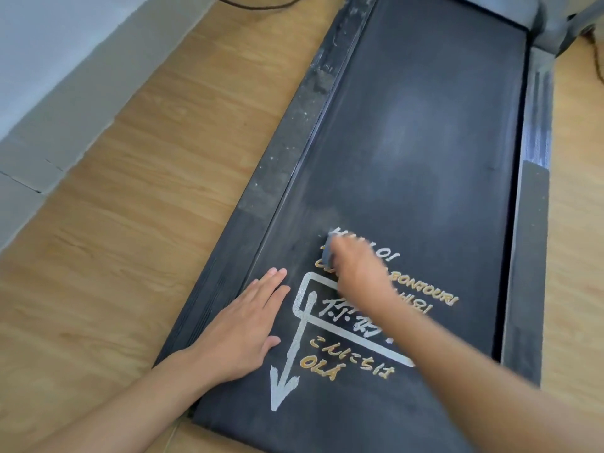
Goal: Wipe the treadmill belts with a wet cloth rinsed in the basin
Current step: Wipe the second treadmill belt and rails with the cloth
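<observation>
Your left hand [242,325] lies flat and released on the treadmill belt [425,142], fingers straight. Its outer side sits close to the belt's left edge, next to the dusty left side rail [294,135]. Your right hand [359,273] is blurred but looks closed around the grey-blue cloth [327,251]. It presses the cloth onto the belt at the top of the printed lettering [353,361], a little ahead of your left fingertips. Past the cloth the belt runs bare and dark up to the front housing. The right side rail [526,256] borders it well away from both hands. Wooden floor [130,240] lies open to the left as far as the pale wall [49,76], and a cable [261,6] crosses the floor at the far end.
</observation>
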A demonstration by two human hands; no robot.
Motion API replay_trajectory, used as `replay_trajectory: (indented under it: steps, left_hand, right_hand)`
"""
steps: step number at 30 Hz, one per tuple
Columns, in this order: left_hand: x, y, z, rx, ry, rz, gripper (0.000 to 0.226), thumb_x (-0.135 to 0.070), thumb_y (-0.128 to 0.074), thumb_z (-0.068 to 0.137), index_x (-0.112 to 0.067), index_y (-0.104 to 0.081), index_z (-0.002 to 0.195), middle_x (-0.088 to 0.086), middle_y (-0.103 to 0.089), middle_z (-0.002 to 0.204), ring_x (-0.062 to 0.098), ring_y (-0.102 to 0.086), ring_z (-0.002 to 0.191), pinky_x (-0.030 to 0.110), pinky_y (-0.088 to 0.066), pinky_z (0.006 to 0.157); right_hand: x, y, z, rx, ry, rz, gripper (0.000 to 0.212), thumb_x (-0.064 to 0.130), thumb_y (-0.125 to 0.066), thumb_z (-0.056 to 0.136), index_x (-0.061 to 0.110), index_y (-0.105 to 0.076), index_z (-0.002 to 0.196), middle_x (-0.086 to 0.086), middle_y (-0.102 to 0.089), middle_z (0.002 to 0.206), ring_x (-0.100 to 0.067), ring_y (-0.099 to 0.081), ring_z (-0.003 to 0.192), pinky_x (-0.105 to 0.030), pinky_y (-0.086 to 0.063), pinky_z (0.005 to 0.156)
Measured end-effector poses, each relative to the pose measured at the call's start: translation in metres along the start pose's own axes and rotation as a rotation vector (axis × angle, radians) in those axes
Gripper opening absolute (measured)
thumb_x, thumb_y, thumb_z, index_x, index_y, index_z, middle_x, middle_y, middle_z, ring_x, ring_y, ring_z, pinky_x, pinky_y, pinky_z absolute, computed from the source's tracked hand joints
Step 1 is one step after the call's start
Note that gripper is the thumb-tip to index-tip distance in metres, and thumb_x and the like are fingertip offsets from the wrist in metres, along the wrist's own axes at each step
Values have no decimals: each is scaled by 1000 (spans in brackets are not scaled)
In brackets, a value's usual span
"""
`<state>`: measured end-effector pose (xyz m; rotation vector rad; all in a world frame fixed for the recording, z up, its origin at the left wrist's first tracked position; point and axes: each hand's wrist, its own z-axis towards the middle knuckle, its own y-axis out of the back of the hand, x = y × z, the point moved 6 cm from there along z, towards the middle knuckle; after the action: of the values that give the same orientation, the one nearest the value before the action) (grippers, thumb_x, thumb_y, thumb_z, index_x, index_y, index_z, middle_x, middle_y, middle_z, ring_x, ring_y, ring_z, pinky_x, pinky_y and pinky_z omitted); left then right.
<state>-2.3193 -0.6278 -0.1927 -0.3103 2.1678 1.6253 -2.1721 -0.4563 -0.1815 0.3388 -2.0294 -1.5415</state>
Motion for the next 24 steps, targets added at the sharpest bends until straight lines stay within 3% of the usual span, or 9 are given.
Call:
replay_trajectory:
  steps: [3,5,6,9,11,13,16,20,24]
  left_hand:
    - [5,-2,-1,-4,24,80,97,-49,-76,90,-7,-29,164,4,-6,177,19,-7,163,37,-7,128]
    - [7,-1,-2,-4,49,99,101,-53,-83,82,-7,-38,160,6,-20,175,20,-22,160,36,-17,127]
    - [8,-2,-2,-18,51,88,102,-53,-83,81,-7,-38,160,4,-20,175,19,-22,160,33,-16,128]
    - [8,-1,-1,-35,35,36,99,-50,-75,92,-11,-24,166,-3,-3,177,12,-2,162,30,1,128]
    - [4,2,0,-25,38,-4,97,-48,-68,98,-14,-11,169,-6,9,177,8,12,160,26,13,123]
    - [0,5,1,9,47,-54,96,-46,-61,103,-16,2,168,-8,20,175,6,23,158,19,23,116]
    - [-1,6,2,21,64,-75,97,-47,-59,105,-17,9,168,-9,24,174,4,27,155,16,26,113]
    - [2,8,1,33,60,-108,102,-46,-64,102,-20,9,168,-12,20,173,2,20,158,11,19,113]
    - [10,12,-5,31,42,-218,101,-35,-65,102,-28,11,168,-14,14,174,-10,17,151,4,13,112]
  right_hand:
    - [55,-36,-115,259,261,46,54,7,-68,67,25,-51,115,6,-51,106,-20,-53,96,-30,-51,75]
    - [56,-45,-134,309,372,50,53,14,-77,61,28,-47,103,9,-49,97,-17,-53,85,-27,-50,70]
    - [53,-42,-121,295,381,48,46,13,-75,67,28,-44,98,9,-48,95,-17,-52,83,-29,-49,68]
    - [28,-12,-34,109,181,94,26,0,-56,86,22,-44,92,4,-49,94,-22,-48,86,-35,-40,65]
    - [7,7,36,8,21,97,23,1,-54,90,21,-43,90,1,-51,95,-25,-50,89,-39,-43,66]
    - [-8,23,93,-44,-75,89,20,3,-56,91,20,-45,93,-3,-52,95,-30,-54,90,-40,-45,68]
    - [-15,26,127,-50,-124,6,17,6,-54,92,14,-51,108,-10,-56,102,-36,-58,96,-38,-45,70]
    - [17,-2,49,-40,3,-9,34,3,-54,90,13,-54,123,-7,-56,109,-33,-56,102,-38,-43,70]
    - [82,-46,-103,218,304,51,46,8,-58,76,20,-53,120,5,-53,104,-21,-54,94,-32,-52,79]
